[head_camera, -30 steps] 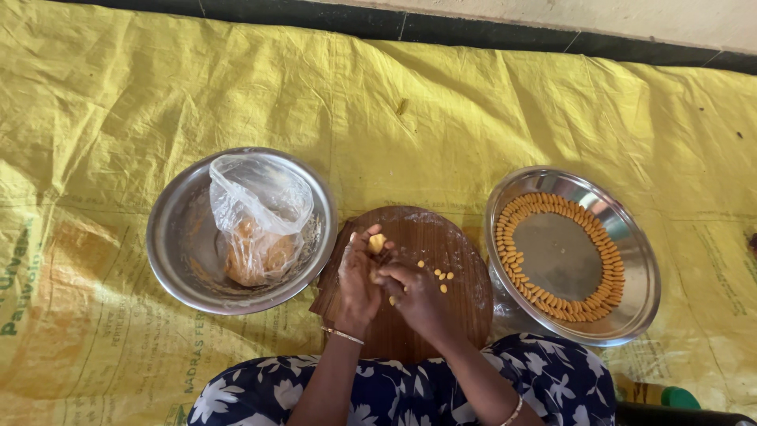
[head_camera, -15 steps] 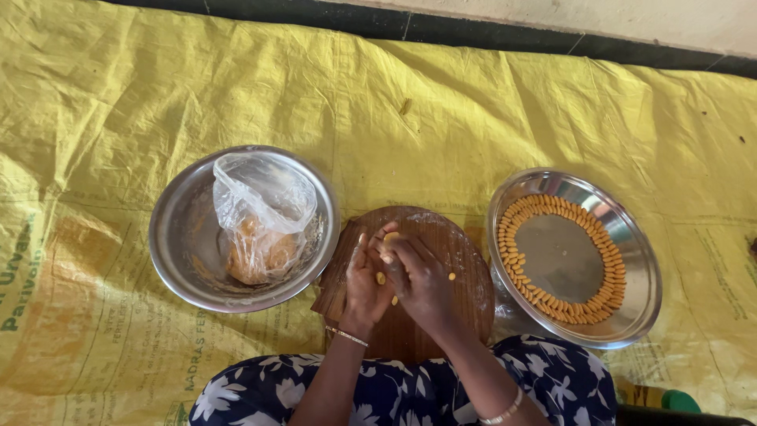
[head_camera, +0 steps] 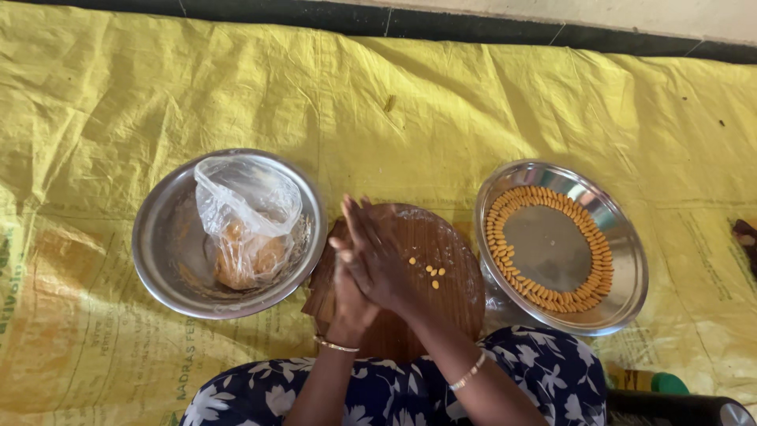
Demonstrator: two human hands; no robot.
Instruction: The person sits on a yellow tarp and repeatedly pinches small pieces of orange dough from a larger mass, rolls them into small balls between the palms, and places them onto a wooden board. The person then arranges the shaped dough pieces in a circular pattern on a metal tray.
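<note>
- Right hand (head_camera: 378,256) laid flat over left hand (head_camera: 347,288), palms pressed together, fingers straight and pointing away from body; anything pinched between palms hidden, can't tell.
- Both hands above round wooden board (head_camera: 441,315), over its left half.
- Few small orange-yellow dough bits (head_camera: 432,270) loose on board, just right of hands, not touching them.
- Thin bangle (head_camera: 334,345) on left wrist, another bangle (head_camera: 468,371) on right wrist.
- Left of hands: round steel bowl (head_camera: 169,260), rim near board edge; touching or not, can't tell.
- In bowl: crumpled clear plastic bag (head_camera: 248,213), mouth open, w/ orange dough lump (head_camera: 244,260) inside at bottom.
- Right of hands: shallow steel plate (head_camera: 552,248), well apart from hands, just beside board's right edge.
- On plate: small orange pieces (head_camera: 505,237) lined side by side in a ring along inner rim, roughly two rows thick on left and bottom; centre bare metal.
- Under everything: creased yellow woven sheet (head_camera: 394,102) spread on floor.
- Near side of hands: lap in dark blue cloth w/ white flower print (head_camera: 536,371).
- Far bottom right: dark cylinder w/ green bit (head_camera: 669,384) beside it, partly cut off by frame edge.
</note>
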